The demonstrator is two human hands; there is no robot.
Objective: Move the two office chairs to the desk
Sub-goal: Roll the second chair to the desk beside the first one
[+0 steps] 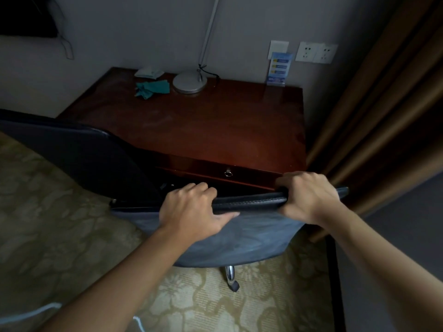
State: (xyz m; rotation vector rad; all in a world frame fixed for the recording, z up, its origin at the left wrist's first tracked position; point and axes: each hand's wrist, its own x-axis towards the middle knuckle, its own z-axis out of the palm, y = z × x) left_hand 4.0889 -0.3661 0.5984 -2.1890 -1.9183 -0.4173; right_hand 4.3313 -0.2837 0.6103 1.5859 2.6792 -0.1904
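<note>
While gripped, chair (239, 231) top edge under fingers (191, 190)

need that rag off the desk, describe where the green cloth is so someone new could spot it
Start at the red-brown wooden desk against the wall. At its far left corner, left of the round silver lamp base, lies the crumpled green cloth. The white packet behind it is pale and flat.

Glossy reddish wood desk (215, 125); matt suede-like chair back (239, 238), chromed metal leg (230, 275).
</note>
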